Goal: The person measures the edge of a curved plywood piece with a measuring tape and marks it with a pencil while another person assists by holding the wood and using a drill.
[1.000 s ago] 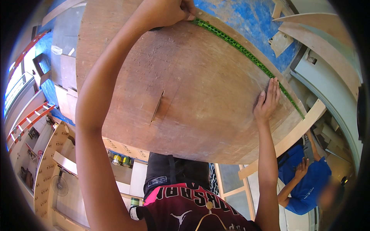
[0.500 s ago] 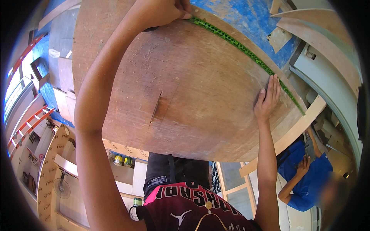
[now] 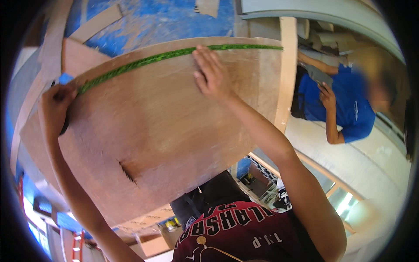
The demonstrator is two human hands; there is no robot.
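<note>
Left hand (image 3: pixel 59 105) is closed around the dark case end of a green measuring tape (image 3: pixel 174 54) at the left edge of a large plywood panel (image 3: pixel 166 135); the fingers curl over the panel's edge, so part of the grip is hidden. Right hand (image 3: pixel 211 74) lies flat and open on the panel face — fingers spread, fingertips pressing the tape against the wood near the panel's upper edge. The tape runs in a stretched line along that upper edge, from the left hand past the right hand toward a pale wooden post (image 3: pixel 286 74) at the right. The panel shows a dark splintered gouge (image 3: pixel 126 172) low on its face. Behind the panel stands a surface of scuffed blue paint (image 3: pixel 152 22). Beyond the post, a person in a blue shirt (image 3: pixel 340 105) holds a grey object — its kind cannot be told.
</note>
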